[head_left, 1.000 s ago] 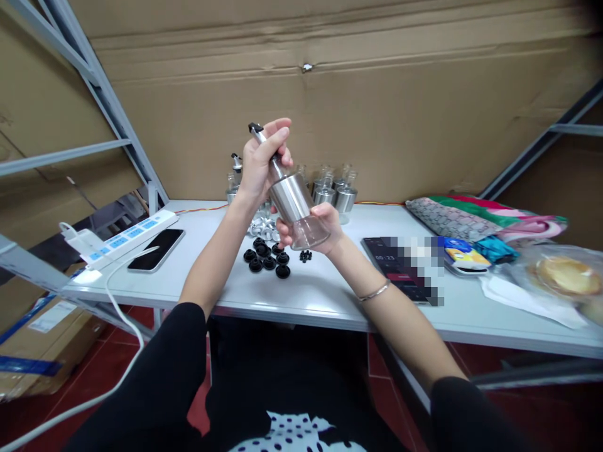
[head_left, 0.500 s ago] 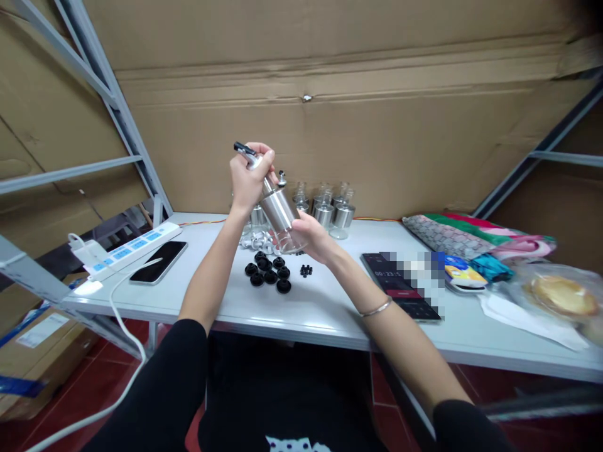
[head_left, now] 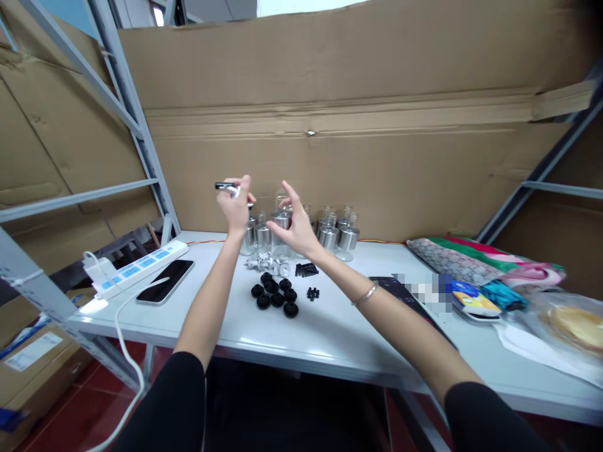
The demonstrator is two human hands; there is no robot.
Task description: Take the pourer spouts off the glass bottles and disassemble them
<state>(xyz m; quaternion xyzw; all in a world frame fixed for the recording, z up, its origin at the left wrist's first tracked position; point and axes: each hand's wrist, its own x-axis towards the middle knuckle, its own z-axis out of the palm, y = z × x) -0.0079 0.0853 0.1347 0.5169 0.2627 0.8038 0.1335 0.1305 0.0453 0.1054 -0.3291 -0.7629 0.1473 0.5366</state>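
My left hand [head_left: 235, 204] is closed round a pump head [head_left: 230, 187] with a black tip, above the back left of the table. Fingers apart, my right hand [head_left: 296, 227] holds nothing; it is beside a glass bottle with a metal band [head_left: 281, 220], which stands among the other bottles. More banded bottles [head_left: 348, 238] stand at the back. In front of them lie clear and white parts [head_left: 268, 263], black strips [head_left: 306, 270], several round black caps [head_left: 277, 299] and small black pieces [head_left: 313, 293].
A power strip [head_left: 141, 267] and a phone [head_left: 166, 281] lie at the left, with a white cable [head_left: 123, 339] hanging over the edge. Another phone [head_left: 414, 301], a blue and yellow packet [head_left: 473, 298], folded cloth [head_left: 490, 260] and bagged food [head_left: 577, 323] are at the right.
The bottle that both hands held tilted is now out of my hands. My right hand has opened and moved up; my left hand has moved down and left with the pump head. The view has tilted up.
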